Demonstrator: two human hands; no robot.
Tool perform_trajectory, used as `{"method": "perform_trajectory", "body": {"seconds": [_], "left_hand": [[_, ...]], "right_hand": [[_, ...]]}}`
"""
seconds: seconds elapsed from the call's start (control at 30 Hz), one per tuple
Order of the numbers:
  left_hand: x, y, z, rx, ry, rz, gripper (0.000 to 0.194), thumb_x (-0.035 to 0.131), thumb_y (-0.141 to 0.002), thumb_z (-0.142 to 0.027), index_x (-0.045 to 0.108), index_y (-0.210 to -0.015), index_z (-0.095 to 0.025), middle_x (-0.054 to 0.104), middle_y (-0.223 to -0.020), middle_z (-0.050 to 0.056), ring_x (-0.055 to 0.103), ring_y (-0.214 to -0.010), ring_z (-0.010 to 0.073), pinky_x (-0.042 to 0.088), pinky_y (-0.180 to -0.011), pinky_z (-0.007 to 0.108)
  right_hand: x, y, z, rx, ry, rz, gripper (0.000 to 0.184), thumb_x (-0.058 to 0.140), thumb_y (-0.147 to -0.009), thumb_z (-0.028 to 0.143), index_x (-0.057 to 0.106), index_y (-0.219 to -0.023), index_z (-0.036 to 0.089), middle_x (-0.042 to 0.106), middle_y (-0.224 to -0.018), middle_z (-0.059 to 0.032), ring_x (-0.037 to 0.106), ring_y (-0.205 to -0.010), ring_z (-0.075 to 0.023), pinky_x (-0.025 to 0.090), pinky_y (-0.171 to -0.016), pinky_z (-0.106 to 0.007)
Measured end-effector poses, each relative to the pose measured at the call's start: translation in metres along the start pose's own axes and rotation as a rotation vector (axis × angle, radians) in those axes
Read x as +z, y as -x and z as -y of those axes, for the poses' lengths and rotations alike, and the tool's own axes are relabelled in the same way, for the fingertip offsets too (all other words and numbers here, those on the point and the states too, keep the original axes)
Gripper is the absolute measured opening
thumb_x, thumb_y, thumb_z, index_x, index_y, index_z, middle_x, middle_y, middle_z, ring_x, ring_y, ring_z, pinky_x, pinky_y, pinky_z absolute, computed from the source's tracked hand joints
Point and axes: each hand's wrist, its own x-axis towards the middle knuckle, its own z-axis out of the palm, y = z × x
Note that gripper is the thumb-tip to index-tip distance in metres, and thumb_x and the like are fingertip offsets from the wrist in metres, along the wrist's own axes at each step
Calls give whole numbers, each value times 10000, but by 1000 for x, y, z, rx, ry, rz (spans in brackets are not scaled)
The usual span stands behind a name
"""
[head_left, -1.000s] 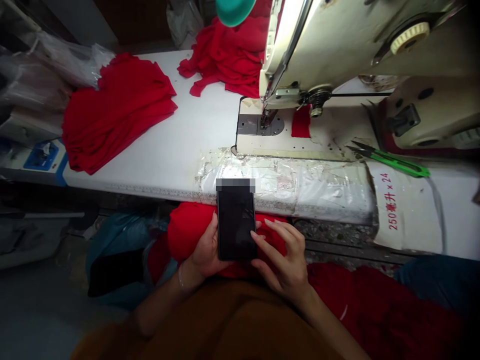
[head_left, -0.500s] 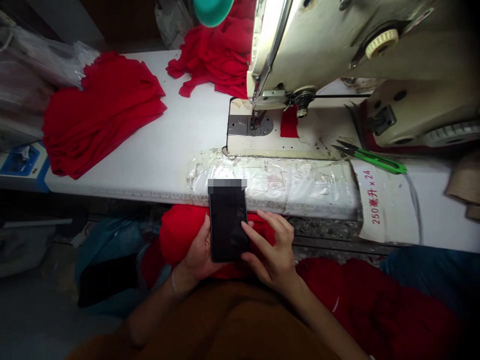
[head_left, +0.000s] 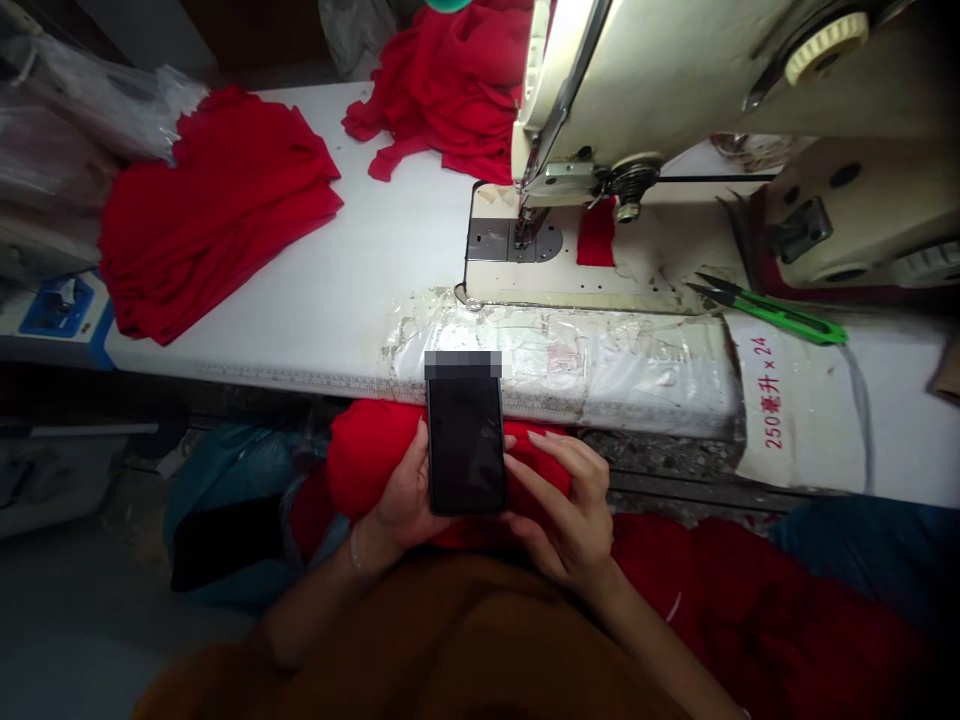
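Note:
My left hand [head_left: 401,500] grips a black phone [head_left: 466,440] with a dark screen, held upright over my lap just below the table's front edge. My right hand [head_left: 566,505] is beside the phone on its right, fingers apart, with fingertips touching the phone's right edge and lower screen. Red cloth [head_left: 367,455] lies bunched on my lap under both hands.
A white sewing table [head_left: 360,280] carries a cream sewing machine [head_left: 675,90] at right, its needle plate [head_left: 517,240] ahead of the phone. A stack of red fabric [head_left: 210,215] lies at left, another red pile [head_left: 450,95] behind. Green snips [head_left: 772,310] rest at right.
The view shifted slightly; the phone stays in my left hand, and my right hand's fingers moved a little from the screen toward its right edge.

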Motion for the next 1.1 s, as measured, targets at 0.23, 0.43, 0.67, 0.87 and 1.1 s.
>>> {"method": "perform_trajectory", "body": {"seconds": [0.23, 0.43, 0.67, 0.87, 1.1], "left_hand": [[4, 1, -2, -8, -15, -33, 792, 108, -1012, -582, 661, -1255, -70, 688, -1216, 171, 644, -1147, 252, 451, -1022, 362], [5, 0, -2, -4, 9, -55, 810, 77, -1017, -566, 705, -1180, -79, 727, -1126, 152, 699, -1015, 214, 504, -934, 319], [5, 2, -2, -3, 4, -131, 784, 105, -1025, -549, 687, -1203, -56, 717, -1140, 173, 688, -1038, 230, 500, -936, 329], [4, 2, -2, 5, 0, -101, 768, 94, -1030, -531, 694, -1204, -85, 723, -1139, 153, 688, -1052, 238, 466, -1020, 380], [1, -1, -3, -59, -23, -21, 872, 9, -986, -611, 637, -1298, -91, 683, -1223, 179, 596, -1231, 297, 366, -1120, 492]], "right_hand": [[5, 6, 6, -71, -46, 55, 337, 527, -955, 384, 649, -1168, 153, 497, -1301, -164, 463, -1211, -326, 458, -960, -504], [8, 5, 8, -96, -45, 57, 334, 564, -930, 402, 686, -1122, 158, 521, -1301, -178, 468, -1220, -340, 458, -947, -525], [12, 2, 10, -104, -61, 58, 361, 576, -924, 434, 671, -1152, 171, 537, -1299, -170, 470, -1217, -335, 463, -944, -537], [6, 0, 7, -91, -39, 46, 359, 547, -946, 420, 650, -1158, 151, 549, -1266, -172, 476, -1215, -323, 467, -939, -513], [-1, 7, 0, -59, 8, 43, 343, 579, -926, 387, 655, -1171, 159, 555, -1274, -175, 479, -1205, -329, 454, -951, -526]]}}
